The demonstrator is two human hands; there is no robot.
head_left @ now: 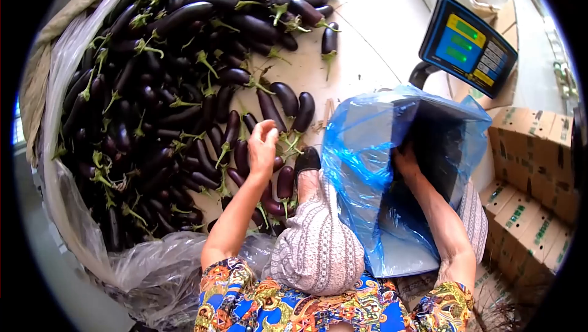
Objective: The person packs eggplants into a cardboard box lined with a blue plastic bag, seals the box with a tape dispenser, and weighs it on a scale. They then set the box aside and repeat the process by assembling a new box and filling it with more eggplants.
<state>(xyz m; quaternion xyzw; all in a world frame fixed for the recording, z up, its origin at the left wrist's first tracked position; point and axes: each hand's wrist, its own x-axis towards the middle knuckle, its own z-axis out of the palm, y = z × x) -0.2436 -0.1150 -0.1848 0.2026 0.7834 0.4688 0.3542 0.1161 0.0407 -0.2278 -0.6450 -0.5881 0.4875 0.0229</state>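
Note:
My left hand is raised over the near edge of a large heap of eggplants. Its fingers are loosely bent and apart, with nothing visible between them. Just beyond it lie a few loose eggplants, among them a dark curved eggplant with a green stem. My right hand reaches into the mouth of a blue plastic bag standing between my legs. The bag's inside is dark, and its walls look stiff and flat. The right hand's fingers are in shadow, so what they touch is hidden.
A scale display with green lit digits stands behind the bag. Cardboard boxes are stacked at the right. Clear plastic sheeting borders the heap at left and front. My shoe rests close to the eggplants.

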